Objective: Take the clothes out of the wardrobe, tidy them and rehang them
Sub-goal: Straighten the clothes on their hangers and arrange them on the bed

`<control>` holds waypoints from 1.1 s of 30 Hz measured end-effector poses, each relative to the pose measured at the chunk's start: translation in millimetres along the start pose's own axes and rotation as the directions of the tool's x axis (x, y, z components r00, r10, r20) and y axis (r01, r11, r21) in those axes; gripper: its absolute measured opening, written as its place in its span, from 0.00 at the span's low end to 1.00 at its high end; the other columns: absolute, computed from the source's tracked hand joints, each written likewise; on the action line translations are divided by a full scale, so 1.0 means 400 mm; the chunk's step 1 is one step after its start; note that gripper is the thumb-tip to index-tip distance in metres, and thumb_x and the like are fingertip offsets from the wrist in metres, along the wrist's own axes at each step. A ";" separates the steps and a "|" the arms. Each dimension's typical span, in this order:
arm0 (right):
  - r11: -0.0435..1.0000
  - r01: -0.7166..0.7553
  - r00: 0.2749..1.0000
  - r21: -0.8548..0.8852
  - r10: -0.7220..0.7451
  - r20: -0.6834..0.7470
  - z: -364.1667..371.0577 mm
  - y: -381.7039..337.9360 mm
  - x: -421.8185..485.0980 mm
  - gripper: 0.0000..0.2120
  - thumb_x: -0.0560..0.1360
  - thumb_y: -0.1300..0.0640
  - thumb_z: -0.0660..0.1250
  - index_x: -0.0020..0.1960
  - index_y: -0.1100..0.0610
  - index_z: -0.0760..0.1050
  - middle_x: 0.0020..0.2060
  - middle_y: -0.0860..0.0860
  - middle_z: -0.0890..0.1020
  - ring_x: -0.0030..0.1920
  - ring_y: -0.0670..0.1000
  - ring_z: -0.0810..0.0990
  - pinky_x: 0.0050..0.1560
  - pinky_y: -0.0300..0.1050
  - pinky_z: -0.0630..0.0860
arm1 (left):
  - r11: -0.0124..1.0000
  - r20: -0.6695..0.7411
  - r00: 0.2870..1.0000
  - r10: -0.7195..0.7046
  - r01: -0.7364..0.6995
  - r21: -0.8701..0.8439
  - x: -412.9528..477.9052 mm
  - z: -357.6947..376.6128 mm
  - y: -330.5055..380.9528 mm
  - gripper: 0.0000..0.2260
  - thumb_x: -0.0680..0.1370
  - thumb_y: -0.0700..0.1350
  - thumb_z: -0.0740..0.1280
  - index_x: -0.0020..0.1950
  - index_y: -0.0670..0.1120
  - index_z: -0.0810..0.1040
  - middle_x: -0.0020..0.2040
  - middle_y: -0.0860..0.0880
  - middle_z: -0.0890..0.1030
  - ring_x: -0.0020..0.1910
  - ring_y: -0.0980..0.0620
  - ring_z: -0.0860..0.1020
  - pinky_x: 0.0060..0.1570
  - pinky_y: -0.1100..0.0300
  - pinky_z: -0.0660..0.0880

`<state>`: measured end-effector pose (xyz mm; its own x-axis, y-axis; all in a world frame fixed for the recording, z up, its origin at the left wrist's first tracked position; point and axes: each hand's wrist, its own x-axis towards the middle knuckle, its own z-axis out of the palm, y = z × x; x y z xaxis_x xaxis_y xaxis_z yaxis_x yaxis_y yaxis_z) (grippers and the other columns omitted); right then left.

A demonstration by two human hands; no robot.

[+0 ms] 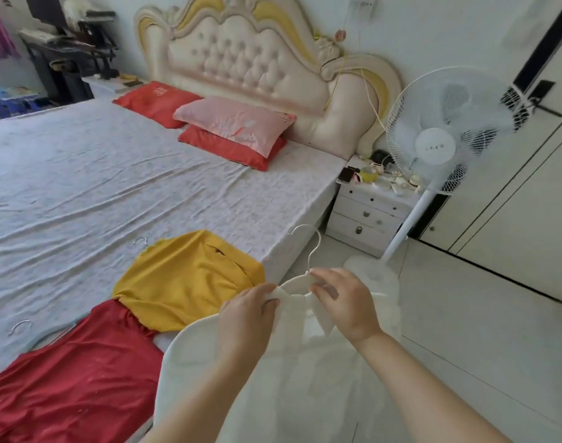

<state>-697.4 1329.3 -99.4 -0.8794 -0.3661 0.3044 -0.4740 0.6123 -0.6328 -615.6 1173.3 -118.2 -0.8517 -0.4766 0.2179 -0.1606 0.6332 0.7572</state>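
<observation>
A bed (113, 174) with a creased pale sheet fills the left of the scene. Its tufted headboard (250, 59) stands against the far wall. A red pillow (158, 102) lies at the far end. To its right a pink pillow (238, 123) rests on a second red pillow (231, 148).

On the near part of the sheet a yellow garment (183, 282) lies flat, its near edge overlapping a red garment (71, 388) that spreads toward the near left. A metal hook (141, 240) shows at the yellow garment's far-left edge, and another hook (20, 326) lies on the sheet left of the red garment.

Right of the bed stand a white bedside cabinet (366, 215) with a cluttered top and a white pedestal fan (439, 135). The fan's round base sits on the floor just beyond your hands. Pale doors (513, 219) with black trim run along the far right.

The white garment (273, 378) hangs in front of you on a white hanger (308, 251), covering the bed's near corner. Your left hand (247, 314) pinches the collar fabric between thumb and curled fingers, just left of the hanger's neck. Your right hand (343, 302) has its fingers curled about the hanger's right shoulder and the collar there. The hanger's hook rises free beyond both hands.
</observation>
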 end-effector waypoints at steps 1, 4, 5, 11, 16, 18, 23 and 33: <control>1.000 -0.004 1.000 -0.002 0.004 0.007 -0.007 0.028 0.036 0.12 0.71 0.61 0.71 0.53 0.54 0.81 0.44 0.51 0.81 0.46 0.52 0.78 0.46 0.36 0.69 | 1.000 0.003 1.000 -0.002 0.002 -0.020 0.033 0.035 0.009 0.10 0.73 0.41 0.68 0.52 0.52 0.81 0.48 0.50 0.83 0.48 0.47 0.79 0.48 0.55 0.69; 0.999 -0.013 0.999 -0.034 0.014 0.030 -0.028 0.105 0.148 0.12 0.70 0.63 0.71 0.53 0.54 0.81 0.43 0.51 0.81 0.45 0.52 0.78 0.45 0.35 0.69 | 0.998 0.031 0.998 -0.046 0.047 -0.036 0.137 0.127 0.035 0.11 0.73 0.41 0.67 0.53 0.52 0.81 0.50 0.50 0.83 0.49 0.47 0.78 0.50 0.55 0.69; 0.999 -0.011 0.999 -0.044 0.013 0.035 -0.037 0.127 0.184 0.12 0.70 0.64 0.71 0.52 0.55 0.81 0.42 0.51 0.81 0.45 0.53 0.78 0.45 0.34 0.68 | 0.997 0.041 0.997 -0.059 0.061 -0.038 0.169 0.154 0.045 0.11 0.74 0.42 0.67 0.54 0.52 0.80 0.50 0.50 0.82 0.50 0.48 0.78 0.50 0.56 0.69; 0.997 0.011 0.999 -0.074 -0.007 0.054 -0.065 0.261 0.403 0.12 0.70 0.64 0.72 0.52 0.55 0.82 0.43 0.54 0.82 0.46 0.55 0.79 0.48 0.37 0.69 | 0.995 0.053 0.995 -0.085 0.087 -0.041 0.369 0.283 0.116 0.10 0.73 0.41 0.66 0.51 0.53 0.81 0.48 0.51 0.83 0.48 0.48 0.78 0.44 0.60 0.65; 0.997 0.067 0.990 -0.040 -0.062 0.125 -0.051 0.396 0.590 0.12 0.70 0.63 0.72 0.53 0.56 0.81 0.44 0.54 0.82 0.47 0.55 0.79 0.48 0.40 0.71 | 0.989 0.035 0.989 -0.145 0.145 -0.003 0.520 0.412 0.140 0.11 0.73 0.41 0.66 0.51 0.54 0.81 0.47 0.52 0.83 0.48 0.48 0.78 0.43 0.61 0.63; 0.996 0.085 0.984 -0.024 -0.080 0.159 -0.035 0.458 0.675 0.12 0.71 0.62 0.72 0.53 0.55 0.81 0.45 0.53 0.82 0.48 0.55 0.79 0.49 0.40 0.71 | 0.983 -0.013 0.983 -0.183 0.183 -0.001 0.586 0.473 0.146 0.10 0.72 0.40 0.67 0.50 0.52 0.81 0.46 0.51 0.83 0.47 0.48 0.79 0.42 0.62 0.63; 0.988 0.145 0.948 0.059 -0.155 0.278 -0.020 0.585 0.881 0.12 0.71 0.61 0.71 0.54 0.54 0.81 0.46 0.51 0.81 0.50 0.53 0.78 0.51 0.40 0.72 | 0.940 -0.090 0.936 -0.341 0.342 -0.014 0.728 0.609 0.169 0.10 0.74 0.41 0.67 0.51 0.53 0.81 0.46 0.51 0.83 0.48 0.49 0.78 0.42 0.62 0.66; 0.944 0.286 0.851 0.166 -0.330 0.410 0.098 0.658 1.226 0.11 0.71 0.62 0.70 0.53 0.54 0.81 0.43 0.51 0.82 0.47 0.54 0.78 0.47 0.45 0.74 | 0.856 -0.228 0.829 -0.510 0.515 -0.041 0.995 0.710 0.133 0.10 0.75 0.44 0.65 0.55 0.53 0.80 0.51 0.53 0.82 0.51 0.51 0.77 0.42 0.67 0.61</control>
<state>-1251.7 1283.5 -144.4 -0.5732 -0.8004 0.1757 -0.6912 0.3571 -0.6283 -1104.8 1190.3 -166.1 -0.5106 -0.8574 -0.0646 -0.5557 0.2717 0.7857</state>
